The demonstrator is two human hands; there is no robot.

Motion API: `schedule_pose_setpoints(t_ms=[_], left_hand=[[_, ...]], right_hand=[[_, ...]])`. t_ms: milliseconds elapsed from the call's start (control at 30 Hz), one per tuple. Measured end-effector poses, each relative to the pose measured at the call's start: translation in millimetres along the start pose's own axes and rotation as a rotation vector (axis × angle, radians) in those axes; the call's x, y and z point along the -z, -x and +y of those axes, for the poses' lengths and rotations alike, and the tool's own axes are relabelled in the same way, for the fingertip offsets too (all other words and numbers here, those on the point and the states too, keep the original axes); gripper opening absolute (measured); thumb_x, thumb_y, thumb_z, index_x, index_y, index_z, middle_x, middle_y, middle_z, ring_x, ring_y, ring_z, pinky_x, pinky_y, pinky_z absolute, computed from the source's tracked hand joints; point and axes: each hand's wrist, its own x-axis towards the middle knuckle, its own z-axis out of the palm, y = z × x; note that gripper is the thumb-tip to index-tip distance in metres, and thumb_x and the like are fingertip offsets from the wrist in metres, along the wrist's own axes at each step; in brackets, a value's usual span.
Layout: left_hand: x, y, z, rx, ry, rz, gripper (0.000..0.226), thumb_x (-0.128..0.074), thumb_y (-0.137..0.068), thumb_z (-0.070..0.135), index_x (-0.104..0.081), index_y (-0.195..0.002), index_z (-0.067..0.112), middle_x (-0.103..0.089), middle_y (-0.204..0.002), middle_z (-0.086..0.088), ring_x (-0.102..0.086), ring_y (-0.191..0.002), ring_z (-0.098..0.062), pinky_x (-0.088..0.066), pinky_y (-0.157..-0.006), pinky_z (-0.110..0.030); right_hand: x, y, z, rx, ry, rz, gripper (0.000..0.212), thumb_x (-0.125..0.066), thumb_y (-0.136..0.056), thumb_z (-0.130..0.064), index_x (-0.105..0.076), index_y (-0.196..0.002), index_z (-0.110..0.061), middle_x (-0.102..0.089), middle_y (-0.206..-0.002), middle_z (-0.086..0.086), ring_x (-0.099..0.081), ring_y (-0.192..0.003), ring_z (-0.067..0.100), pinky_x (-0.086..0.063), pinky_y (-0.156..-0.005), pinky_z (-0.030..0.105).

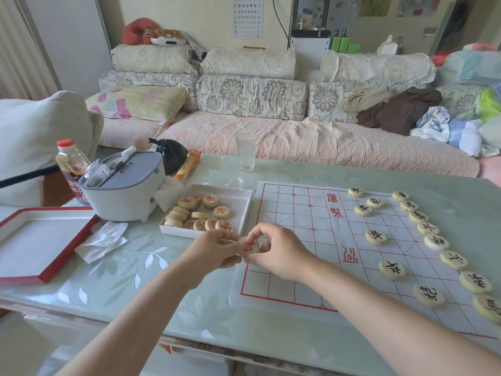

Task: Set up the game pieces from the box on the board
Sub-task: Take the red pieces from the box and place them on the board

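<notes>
The left hand point(214, 251) and right hand point(276, 253) together pinch one red-lettered xiangqi piece point(249, 246) above the left edge of the paper board point(298, 240), just in front of the white box point(240, 199) of red pieces point(198, 213). Black-lettered pieces point(391, 269) sit along the board's right side.

A long sofa point(271, 142) with floral-patterned cushions stands behind the pale green glass-topped bench point(135, 267); an eye chart point(245, 16) hangs on the cream wall point(208, 20).

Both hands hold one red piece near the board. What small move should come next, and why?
Probably set the red piece down on the left half of the board. The left hand and right hand pinch it beside that half, which holds no pieces. Black pieces already stand on the right half, and other red pieces wait in the box.
</notes>
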Motion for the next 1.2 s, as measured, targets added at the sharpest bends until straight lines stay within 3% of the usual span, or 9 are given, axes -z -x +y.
schedule_pose_setpoints(t_ms=[67, 133, 200, 333, 500, 633, 800, 1033, 1200], left_hand=[[0.4, -4.2, -7.0, -0.076, -0.317, 0.032, 0.024, -0.074, -0.083, 0.033, -0.068, -0.098, 0.016, -0.073, -0.086, -0.003, -0.065, -0.067, -0.009, -0.050, -0.062, -0.021], [2.9, -6.7, -12.2, -0.202, -0.608, 0.084, 0.019, -0.072, -0.082, 0.039, -0.067, -0.094, 0.024, -0.069, -0.086, 0.008, -0.060, -0.070, -0.002, -0.045, -0.065, -0.019], [7.0, -5.5, -12.8, -0.336, -0.796, 0.127, 0.013, -0.070, -0.084, 0.032, -0.066, -0.096, 0.029, -0.063, -0.089, 0.014, -0.055, -0.076, 0.000, -0.044, -0.071, -0.020], [14.4, -9.0, -8.7, -0.500, -1.021, 0.221, 0.021, -0.067, -0.085, 0.031, -0.064, -0.106, 0.029, -0.056, -0.098, 0.013, -0.048, -0.094, -0.009, -0.043, -0.082, -0.025], [25.1, -16.4, -5.5, -0.508, -1.114, 0.296, 0.028, -0.063, -0.087, 0.032, -0.063, -0.115, 0.030, -0.054, -0.116, 0.006, -0.042, -0.117, -0.019, -0.039, -0.099, -0.035], [38.2, -21.1, -4.1, -0.456, -1.151, 0.336, 0.028, -0.061, -0.088, 0.028, -0.061, -0.116, 0.031, -0.054, -0.115, 0.004, -0.042, -0.115, -0.021, -0.040, -0.096, -0.034], [58.6, -32.4, -1.9, -0.426, -1.111, 0.385, 0.036, -0.057, -0.090, 0.018, -0.058, -0.124, 0.027, -0.051, -0.125, 0.000, -0.041, -0.123, -0.025, -0.038, -0.099, -0.034], [72.5, -47.9, -4.8, -0.404, -1.060, 0.297, 0.038, -0.052, -0.093, 0.017, -0.055, -0.128, 0.031, -0.051, -0.126, 0.003, -0.046, -0.120, -0.022, -0.037, -0.096, -0.030], [85.3, -56.5, -8.9, -0.351, -0.977, 0.270, 0.042, -0.048, -0.091, 0.011, -0.054, -0.127, 0.032, -0.057, -0.119, 0.005, -0.052, -0.110, -0.018, -0.044, -0.089, -0.028]], right_hand=[[-0.3, 3.9, 3.2, 0.034, 0.109, -0.017, 0.024, -0.083, -0.074, -0.032, -0.065, -0.088, -0.026, -0.059, -0.084, -0.016, -0.055, -0.074, -0.006, -0.041, -0.065, 0.012], [-2.9, 6.4, 7.9, 0.043, 0.240, -0.050, 0.027, -0.079, -0.074, -0.044, -0.064, -0.093, -0.030, -0.061, -0.098, -0.014, -0.058, -0.090, 0.002, -0.049, -0.081, 0.026], [-5.7, 8.2, 9.7, 0.041, 0.345, -0.052, 0.035, -0.074, -0.073, -0.053, -0.064, -0.099, -0.032, -0.061, -0.104, -0.015, -0.060, -0.095, 0.008, -0.051, -0.084, 0.034], [-13.4, 13.3, 9.4, 0.045, 0.442, -0.034, 0.035, -0.069, -0.076, -0.057, -0.061, -0.102, -0.034, -0.060, -0.107, -0.018, -0.059, -0.098, 0.008, -0.049, -0.082, 0.031], [-19.2, 16.8, 8.1, 0.056, 0.510, -0.059, 0.030, -0.065, -0.081, -0.057, -0.063, -0.097, -0.031, -0.048, -0.097, -0.017, -0.049, -0.082, 0.009, -0.036, -0.068, 0.027], [-16.2, 9.2, -0.3, 0.057, 0.474, -0.039, 0.026, -0.057, -0.087, -0.056, -0.064, -0.091, -0.032, -0.053, -0.101, -0.012, -0.058, -0.088, 0.011, -0.044, -0.072, 0.029], [-14.4, -24.5, -14.1, 0.060, 0.421, 0.012, 0.008, -0.058, -0.094, -0.033, -0.065, -0.096, -0.031, -0.056, -0.102, -0.013, -0.056, -0.086, 0.010, -0.047, -0.074, 0.031], [-26.2, -95.8, -20.6, 0.000, 0.508, -0.122, 0.047, -0.059, -0.091, -0.018, -0.055, -0.133, -0.038, -0.057, -0.136, -0.014, -0.056, -0.120, 0.014, -0.045, -0.092, 0.028], [-35.3, -122.0, -18.7, 0.019, 0.567, -0.267, 0.060, -0.066, -0.085, -0.023, -0.048, -0.139, -0.041, -0.059, -0.136, -0.014, -0.055, -0.125, 0.010, -0.047, -0.099, 0.031]])
